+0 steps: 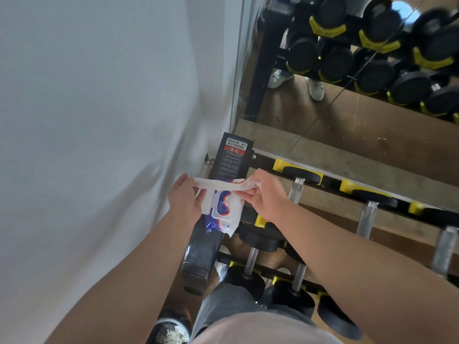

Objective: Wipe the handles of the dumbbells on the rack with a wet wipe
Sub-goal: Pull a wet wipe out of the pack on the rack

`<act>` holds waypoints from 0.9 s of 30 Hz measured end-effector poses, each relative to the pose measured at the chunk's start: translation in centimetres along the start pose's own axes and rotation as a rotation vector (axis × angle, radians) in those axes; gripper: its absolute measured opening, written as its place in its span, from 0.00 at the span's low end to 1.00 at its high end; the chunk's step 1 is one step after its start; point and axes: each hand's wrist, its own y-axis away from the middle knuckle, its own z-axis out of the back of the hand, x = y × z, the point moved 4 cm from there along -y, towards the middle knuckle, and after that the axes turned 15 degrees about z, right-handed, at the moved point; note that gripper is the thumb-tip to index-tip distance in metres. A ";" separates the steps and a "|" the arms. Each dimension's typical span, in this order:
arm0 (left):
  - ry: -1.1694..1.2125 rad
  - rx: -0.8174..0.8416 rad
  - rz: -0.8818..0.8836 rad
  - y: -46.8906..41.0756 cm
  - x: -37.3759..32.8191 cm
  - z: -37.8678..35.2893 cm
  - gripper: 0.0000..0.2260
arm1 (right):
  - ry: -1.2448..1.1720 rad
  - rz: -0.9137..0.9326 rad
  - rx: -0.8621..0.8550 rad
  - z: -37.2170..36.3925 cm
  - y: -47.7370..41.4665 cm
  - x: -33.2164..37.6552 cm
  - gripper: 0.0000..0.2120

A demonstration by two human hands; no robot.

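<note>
Wet wipe (223,186) stretched btwn both hands, over left end of rack (331,186). L hand (185,199) pinches one end, R hand (265,194) pinches the other, fingers curled. Wipe pack (222,209) just under wipe; can't tell if L hand holds it. Dumbbells (296,191) on rack, right of hands, untouched.

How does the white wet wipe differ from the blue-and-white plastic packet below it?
The white wet wipe is a plain thin strip stretched between the left hand and right hand; the blue-and-white plastic packet is a bulky printed pouch. The wipe runs left-right, the packet near-far. Both are partly white.
</note>
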 end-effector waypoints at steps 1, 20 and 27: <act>-0.009 -0.001 -0.007 -0.1 0.0 0.0 0.11 | 0.017 -0.010 -0.009 0.0 0.0 0.0 0.06; -0.306 0.046 0.122 0.6 1.1 0.5 0.02 | 1.163 0.169 0.428 -0.1 0.3 -1.7 0.17; -0.588 0.026 0.046 0.1 1.7 1.7 0.10 | 1.722 0.305 0.820 -0.7 0.7 -5.3 0.19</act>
